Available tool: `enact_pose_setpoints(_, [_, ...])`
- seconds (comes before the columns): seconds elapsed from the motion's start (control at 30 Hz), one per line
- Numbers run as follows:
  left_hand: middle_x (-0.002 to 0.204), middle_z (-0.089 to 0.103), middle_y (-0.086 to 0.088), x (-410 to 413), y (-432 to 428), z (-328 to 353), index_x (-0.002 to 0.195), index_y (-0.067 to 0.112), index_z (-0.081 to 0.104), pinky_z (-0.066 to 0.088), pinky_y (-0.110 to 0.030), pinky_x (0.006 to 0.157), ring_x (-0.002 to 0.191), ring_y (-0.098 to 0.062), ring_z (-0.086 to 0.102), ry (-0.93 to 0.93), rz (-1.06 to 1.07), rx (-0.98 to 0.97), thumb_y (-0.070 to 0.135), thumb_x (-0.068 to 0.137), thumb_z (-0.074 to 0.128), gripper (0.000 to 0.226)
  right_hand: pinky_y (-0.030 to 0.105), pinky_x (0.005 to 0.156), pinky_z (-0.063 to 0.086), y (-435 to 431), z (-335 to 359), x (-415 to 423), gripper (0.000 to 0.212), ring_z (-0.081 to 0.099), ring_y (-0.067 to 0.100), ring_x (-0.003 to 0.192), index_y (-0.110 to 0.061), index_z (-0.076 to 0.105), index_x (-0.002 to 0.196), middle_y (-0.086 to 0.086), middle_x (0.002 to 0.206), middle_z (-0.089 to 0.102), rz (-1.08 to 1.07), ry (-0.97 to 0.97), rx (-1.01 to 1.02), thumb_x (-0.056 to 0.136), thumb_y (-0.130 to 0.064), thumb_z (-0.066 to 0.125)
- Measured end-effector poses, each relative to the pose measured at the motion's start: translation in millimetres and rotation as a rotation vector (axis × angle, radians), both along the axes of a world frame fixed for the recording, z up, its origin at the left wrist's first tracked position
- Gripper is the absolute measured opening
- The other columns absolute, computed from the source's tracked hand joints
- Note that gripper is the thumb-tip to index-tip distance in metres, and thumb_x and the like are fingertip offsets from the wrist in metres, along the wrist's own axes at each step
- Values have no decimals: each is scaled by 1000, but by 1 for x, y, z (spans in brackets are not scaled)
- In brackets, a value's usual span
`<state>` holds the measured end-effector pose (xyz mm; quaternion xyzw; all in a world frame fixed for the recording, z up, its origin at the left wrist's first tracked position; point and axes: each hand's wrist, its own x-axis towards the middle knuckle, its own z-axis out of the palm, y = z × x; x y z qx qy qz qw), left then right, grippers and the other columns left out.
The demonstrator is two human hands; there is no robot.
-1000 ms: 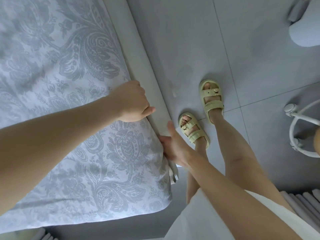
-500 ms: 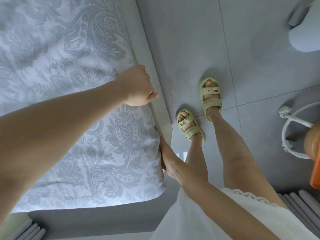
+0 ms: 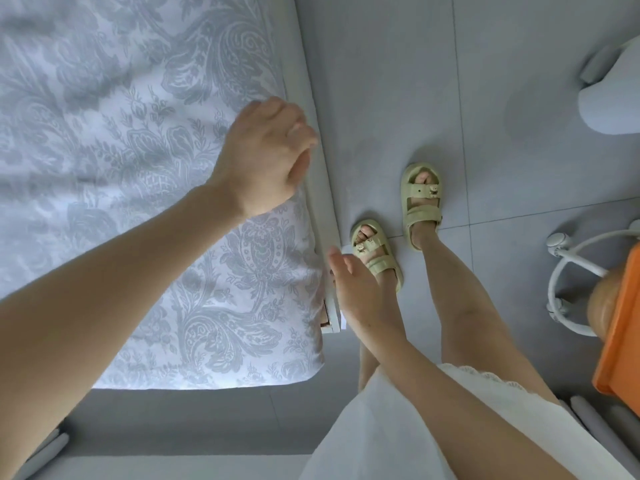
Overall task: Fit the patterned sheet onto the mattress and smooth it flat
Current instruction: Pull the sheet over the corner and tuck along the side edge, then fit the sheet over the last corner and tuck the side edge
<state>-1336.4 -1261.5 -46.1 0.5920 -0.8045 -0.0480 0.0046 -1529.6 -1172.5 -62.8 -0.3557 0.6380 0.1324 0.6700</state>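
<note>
Underfoot: grey tiled floor (image 3: 398, 81)
Patterned sheet (image 3: 121, 168): smooth, flat
Left grip (image 3: 266, 157): loosely curled, empty, over sheet
Right grip (image 3: 363, 292): spread, beside bed frame (image 3: 322, 209)

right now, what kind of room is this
Probably a bedroom: a patterned sheet lies spread over a mattress, a pale bed frame runs along its edge, and the floor is grey tile.

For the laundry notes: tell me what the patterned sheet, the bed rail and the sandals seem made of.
The patterned sheet: woven cloth, likely cotton, matte; soft creases, grey paisley pattern. The bed rail: smooth pale painted or laminated board, probably; brownish raw core at its cut end. The sandals: moulded foam or rubber, seemingly; thick matte one-piece straps.
</note>
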Motion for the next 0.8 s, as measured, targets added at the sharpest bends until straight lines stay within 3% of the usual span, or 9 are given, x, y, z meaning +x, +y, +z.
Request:
enact_pose_setpoints(0.1, [70,57,-11,7,33,38,75,5,59,37,-32,52,65,-30,53,-60,458,-7,16,85,50,17,24,76,44,-15,21,11,46,59,5,88,-27,50,113,-13,93,60,112,-134,-223,80,-57,60])
enact_pose_setpoints(0.2, [85,63,-3,12,73,51,93,11,56,42,-30,65,80,-27,60,-50,809,601,43,91,51,32,20,56,34,-4,3,24,30,51,10,69,-19,45,86,-10,72,49,279,-151,-243,82,-41,64])
enact_pose_setpoints(0.3, [124,58,-8,-12,128,48,134,16,38,50,-31,78,101,-23,61,27,721,1046,54,83,59,67,23,53,31,-4,-19,24,32,54,19,68,-12,43,78,-5,67,47,347,-131,-235,87,-38,60])
enact_pose_setpoints(0.43, [142,36,-19,-39,166,40,144,17,20,50,-28,77,97,-24,62,46,707,1032,50,80,65,85,16,48,34,-26,-7,26,23,58,18,70,-11,49,82,0,78,57,549,-122,-172,89,-30,61])
enact_pose_setpoints(0.57, [143,36,-17,-25,164,50,144,14,22,49,-30,85,104,-25,60,192,717,1057,41,79,70,85,32,69,42,-48,36,47,22,58,25,88,-8,50,105,6,96,61,749,-39,-668,93,-25,53])
enact_pose_setpoints(0.63, [136,45,-13,-14,157,60,139,10,31,47,-26,83,107,-24,59,278,713,1121,33,85,66,68,31,72,41,-53,51,57,28,58,26,96,-11,48,119,5,106,60,1002,-134,-556,95,-26,49])
enact_pose_setpoints(0.7, [129,54,-10,0,148,73,134,11,40,45,-25,85,109,-23,58,345,756,1172,31,91,58,51,28,65,39,-58,60,61,16,55,28,92,-14,54,100,4,92,57,1287,-119,-391,96,-26,45])
enact_pose_setpoints(0.77, [124,58,-8,16,136,90,129,13,46,44,-28,87,109,-22,57,349,826,1139,36,94,51,42,26,55,31,-71,80,67,28,48,26,80,-16,44,69,1,71,44,1364,-56,-427,96,-23,43])
enact_pose_setpoints(0.8, [122,59,-7,24,129,99,127,14,48,45,-29,87,108,-22,57,337,855,1089,38,95,49,40,27,56,31,-79,92,70,27,47,24,79,-15,45,69,1,71,46,1330,-41,-462,95,-20,43])
